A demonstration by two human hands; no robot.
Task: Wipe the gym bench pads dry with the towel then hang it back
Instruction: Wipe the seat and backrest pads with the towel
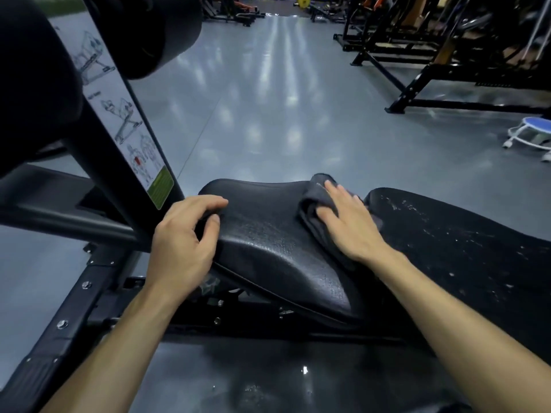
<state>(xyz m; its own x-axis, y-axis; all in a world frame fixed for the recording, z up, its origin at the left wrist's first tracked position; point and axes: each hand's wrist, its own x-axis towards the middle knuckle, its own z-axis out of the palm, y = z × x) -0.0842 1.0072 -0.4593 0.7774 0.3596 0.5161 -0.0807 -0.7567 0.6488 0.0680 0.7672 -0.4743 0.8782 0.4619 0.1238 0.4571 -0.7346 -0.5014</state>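
Observation:
A black curved seat pad [268, 234] lies in the middle of the view. To its right, the longer back pad [462, 234] is speckled with water drops. A dark grey folded towel [313, 201] lies on the seat pad's right end, near the gap between the pads. My right hand [348, 222] presses flat on the towel, fingers spread. My left hand [185, 236] grips the seat pad's left edge, thumb on top and fingers curled over the rim.
A black frame post with an exercise sticker [134, 138] rises at left, with round black roller pads [149, 31] above. Black machine frames [432, 70] line the right side. A blue stool [533, 135] stands at right on the glossy grey floor [268, 99].

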